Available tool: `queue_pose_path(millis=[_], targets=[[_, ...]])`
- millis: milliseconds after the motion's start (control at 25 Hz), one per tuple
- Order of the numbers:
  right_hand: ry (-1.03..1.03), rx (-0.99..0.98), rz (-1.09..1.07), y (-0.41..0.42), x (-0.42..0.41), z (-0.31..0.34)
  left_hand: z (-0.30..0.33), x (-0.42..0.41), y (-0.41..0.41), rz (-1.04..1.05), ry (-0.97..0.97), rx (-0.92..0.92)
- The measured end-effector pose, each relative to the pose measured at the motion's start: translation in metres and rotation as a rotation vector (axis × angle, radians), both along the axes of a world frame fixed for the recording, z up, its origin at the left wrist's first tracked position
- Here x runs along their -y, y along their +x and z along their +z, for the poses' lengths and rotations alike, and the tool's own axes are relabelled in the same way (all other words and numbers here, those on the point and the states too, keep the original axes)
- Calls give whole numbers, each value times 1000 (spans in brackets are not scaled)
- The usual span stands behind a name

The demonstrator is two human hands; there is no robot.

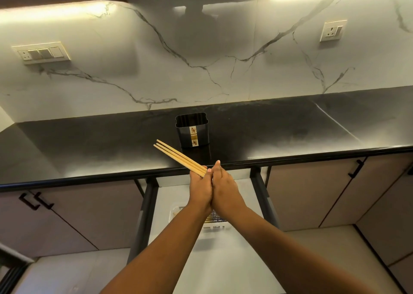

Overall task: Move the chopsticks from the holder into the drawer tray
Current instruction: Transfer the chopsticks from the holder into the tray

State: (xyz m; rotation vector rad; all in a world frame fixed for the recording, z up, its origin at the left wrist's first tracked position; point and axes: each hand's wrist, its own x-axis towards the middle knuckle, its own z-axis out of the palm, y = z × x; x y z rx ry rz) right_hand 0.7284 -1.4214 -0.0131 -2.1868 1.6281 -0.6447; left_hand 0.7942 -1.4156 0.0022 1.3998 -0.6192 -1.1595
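Head view: at frame centre we press our left hand (200, 187) and right hand (225, 188) palm to palm, both closed around the chopsticks (178, 157). Three wooden sticks show, fanning toward the upper left over the black countertop (89, 150). The dark holder (191, 130) stands upright just above them, apart from the sticks. Below the hands, lower centre, the open drawer (169, 195) shows the white tray (175, 213), largely hidden by our forearms.
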Motion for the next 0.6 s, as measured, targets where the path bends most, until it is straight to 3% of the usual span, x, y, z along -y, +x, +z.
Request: queue_pose_path(millis=[160,320,520,600], targets=[[58,-184,29,0,6,-12,-9,3,3,13,163,-135],[63,-236,102,-17,15,-34,-21,20,62,157,148,-357],[24,-406,247,-20,42,-84,-74,27,129,342,260,-402],[92,-471,225,-20,51,-108,-101,29,156,344,311,-323]])
